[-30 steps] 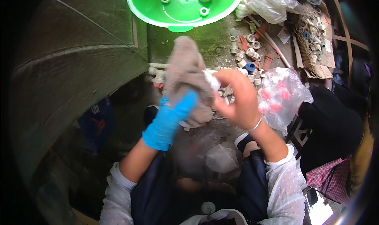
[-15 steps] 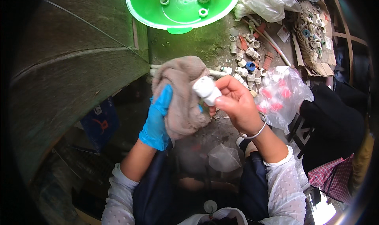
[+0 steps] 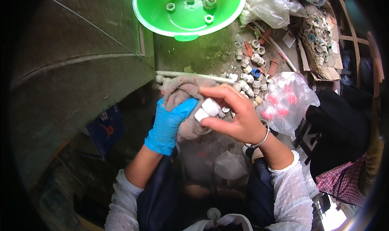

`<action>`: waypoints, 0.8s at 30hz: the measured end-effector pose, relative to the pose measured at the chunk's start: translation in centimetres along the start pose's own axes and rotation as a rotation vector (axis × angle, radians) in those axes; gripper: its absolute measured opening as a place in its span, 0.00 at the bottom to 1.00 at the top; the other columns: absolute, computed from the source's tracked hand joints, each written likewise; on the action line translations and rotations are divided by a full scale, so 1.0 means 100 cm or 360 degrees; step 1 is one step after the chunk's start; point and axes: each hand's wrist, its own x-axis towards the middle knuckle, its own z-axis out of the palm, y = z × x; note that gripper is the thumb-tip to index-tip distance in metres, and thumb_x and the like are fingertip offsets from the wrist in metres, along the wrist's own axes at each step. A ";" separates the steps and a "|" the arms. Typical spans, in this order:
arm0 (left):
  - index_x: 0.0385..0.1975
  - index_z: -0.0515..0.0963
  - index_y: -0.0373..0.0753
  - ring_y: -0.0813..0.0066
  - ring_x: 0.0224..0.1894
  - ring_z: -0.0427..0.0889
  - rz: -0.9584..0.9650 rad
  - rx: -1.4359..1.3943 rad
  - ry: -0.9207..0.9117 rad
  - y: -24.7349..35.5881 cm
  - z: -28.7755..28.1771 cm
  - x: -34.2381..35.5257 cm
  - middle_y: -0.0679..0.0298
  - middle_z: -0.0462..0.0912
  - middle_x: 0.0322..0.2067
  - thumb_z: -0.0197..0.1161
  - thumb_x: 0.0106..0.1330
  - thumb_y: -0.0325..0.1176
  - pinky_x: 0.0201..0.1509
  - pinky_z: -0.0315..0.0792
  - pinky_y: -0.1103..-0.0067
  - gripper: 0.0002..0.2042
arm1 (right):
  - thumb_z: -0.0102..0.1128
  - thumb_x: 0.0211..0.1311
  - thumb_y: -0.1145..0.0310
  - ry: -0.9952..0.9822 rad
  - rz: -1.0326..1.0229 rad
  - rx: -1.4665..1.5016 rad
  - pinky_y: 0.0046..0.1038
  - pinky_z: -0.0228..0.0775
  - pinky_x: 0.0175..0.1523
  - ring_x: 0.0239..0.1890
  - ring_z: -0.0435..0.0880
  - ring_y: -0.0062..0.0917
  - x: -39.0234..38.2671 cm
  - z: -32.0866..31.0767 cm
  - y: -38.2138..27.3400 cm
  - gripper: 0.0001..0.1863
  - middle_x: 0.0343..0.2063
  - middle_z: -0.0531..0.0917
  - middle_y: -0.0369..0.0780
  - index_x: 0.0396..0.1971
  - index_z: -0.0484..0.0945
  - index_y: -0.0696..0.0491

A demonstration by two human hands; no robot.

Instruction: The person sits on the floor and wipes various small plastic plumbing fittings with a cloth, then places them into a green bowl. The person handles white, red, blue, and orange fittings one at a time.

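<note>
My left hand [image 3: 166, 123], in a blue glove, is closed on a crumpled grey-brown cloth [image 3: 184, 89]. Its gloved fingers bunch the cloth against a white plastic pipe fitting [image 3: 210, 106]. On the other side of the fitting is my bare right hand [image 3: 237, 115]. The right thumb rests on the fitting's lower edge and the index finger curves above it, while the other fingers are partly hidden. A small part with a metallic look [image 3: 222, 113] shows beside the fitting, too small to name.
A green basin [image 3: 188, 37] with several fittings stands ahead. Loose fittings [image 3: 256, 59] lie to the right of a long white pipe [image 3: 198, 75]. Farther right are a clear bag [image 3: 300, 105] with red-and-white pieces and a basket of fittings [image 3: 318, 36]. A person in dark clothing sits at right.
My right hand has moved slightly left, bringing the fitting against the cloth. My left hand has turned over it, bunching the cloth smaller. The view has shifted slightly.
</note>
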 end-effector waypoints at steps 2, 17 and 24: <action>0.55 0.65 0.35 0.75 0.46 0.75 -0.0014 -0.0327 0.0046 -0.006 -0.006 0.000 0.58 0.73 0.49 0.57 0.59 0.29 0.49 0.71 0.79 0.22 | 0.61 0.55 0.70 -0.0045 0.0488 0.0756 0.18 0.71 0.38 0.34 0.78 0.18 -0.001 -0.008 0.005 0.18 0.38 0.77 0.39 0.45 0.71 0.58; 0.60 0.55 0.39 0.61 0.57 0.68 -0.0383 -0.0800 0.0114 -0.011 -0.016 -0.006 0.54 0.65 0.54 0.51 0.60 0.29 0.61 0.63 0.72 0.27 | 0.52 0.63 0.66 0.0977 0.0203 -0.1255 0.16 0.68 0.34 0.26 0.75 0.13 -0.013 -0.169 0.056 0.11 0.25 0.80 0.34 0.32 0.78 0.58; 0.61 0.54 0.39 0.60 0.56 0.69 -0.0379 -0.0752 0.0044 -0.009 0.001 -0.003 0.54 0.65 0.55 0.51 0.60 0.30 0.58 0.66 0.71 0.27 | 0.51 0.60 0.56 0.1026 0.0520 -0.1065 0.25 0.69 0.35 0.26 0.80 0.26 -0.023 -0.187 0.145 0.17 0.22 0.81 0.41 0.27 0.81 0.54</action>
